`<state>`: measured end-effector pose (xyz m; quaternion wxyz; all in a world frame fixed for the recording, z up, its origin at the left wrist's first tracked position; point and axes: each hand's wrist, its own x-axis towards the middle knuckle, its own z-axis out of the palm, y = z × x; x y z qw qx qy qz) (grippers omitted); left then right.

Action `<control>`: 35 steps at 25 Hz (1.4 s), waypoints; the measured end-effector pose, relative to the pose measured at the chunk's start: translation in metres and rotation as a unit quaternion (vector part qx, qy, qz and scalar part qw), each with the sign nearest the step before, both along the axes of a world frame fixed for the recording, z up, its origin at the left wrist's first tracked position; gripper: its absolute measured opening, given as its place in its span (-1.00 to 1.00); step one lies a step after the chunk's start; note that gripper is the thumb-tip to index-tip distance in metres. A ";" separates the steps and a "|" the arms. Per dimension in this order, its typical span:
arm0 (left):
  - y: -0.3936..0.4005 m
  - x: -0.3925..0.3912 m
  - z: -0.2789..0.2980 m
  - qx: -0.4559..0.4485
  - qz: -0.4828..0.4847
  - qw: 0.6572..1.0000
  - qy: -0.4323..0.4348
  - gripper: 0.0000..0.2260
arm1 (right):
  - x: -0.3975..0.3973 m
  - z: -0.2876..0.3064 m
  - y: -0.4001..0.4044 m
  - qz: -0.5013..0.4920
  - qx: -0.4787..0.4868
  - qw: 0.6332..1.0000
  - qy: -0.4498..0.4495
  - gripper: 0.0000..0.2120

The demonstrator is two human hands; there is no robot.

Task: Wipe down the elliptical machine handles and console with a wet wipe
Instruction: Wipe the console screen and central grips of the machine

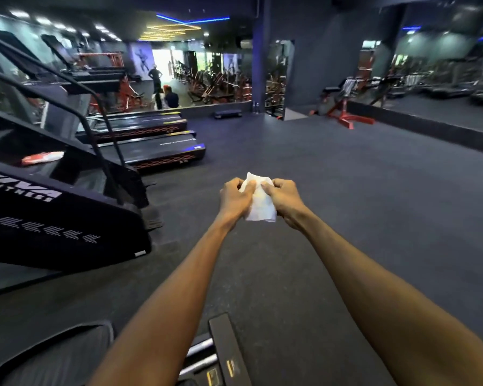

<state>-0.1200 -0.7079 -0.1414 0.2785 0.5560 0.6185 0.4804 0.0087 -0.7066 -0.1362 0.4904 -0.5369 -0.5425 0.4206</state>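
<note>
Both arms reach out from the person toward twelve o'clock, and the left hand [234,195] and right hand [283,197] meet at the centre of the view around a white wet wipe [260,204]. Each hand's grip is pinched on an upper edge of the wipe, fingers curled onto it, while the lower part hangs loose between the wrists. Held this way, with one hand on each side, the sheet looks as though it is being spread or refolded into a pad fit for wiping; that is a judgement, since no wiping surface is touched.

The wipe is in the air above the dark rubber floor [346,190], well apart from any machine. At six o'clock, just below the forearms, a black machine part with metal bars and yellow marks [223,355] shows; whether it belongs to the elliptical cannot be told. No handles or console are in view, so the cleaning itself seems not yet begun.

At nine o'clock stands a black stair climber [62,218], with treadmills [156,151] at ten o'clock. Mirrors [444,79] line the wall at two o'clock, and the room is dim.
</note>
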 end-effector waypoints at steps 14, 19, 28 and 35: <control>0.234 -0.019 0.009 0.047 0.085 0.965 -0.245 -0.67 | -0.029 0.001 0.254 0.059 0.008 0.998 0.027 -0.89; 0.301 -0.060 0.025 0.035 0.140 0.928 -0.344 -0.76 | -0.062 0.024 0.351 0.114 -0.099 0.985 0.080 -0.60; 0.390 -0.180 0.017 0.081 0.307 0.932 -0.177 -0.78 | -0.184 0.025 0.485 0.315 -0.111 0.942 0.036 -0.80; 0.421 -0.264 0.040 0.087 0.422 0.898 -0.091 -0.75 | -0.317 0.035 0.533 0.541 0.095 0.832 -0.077 -0.82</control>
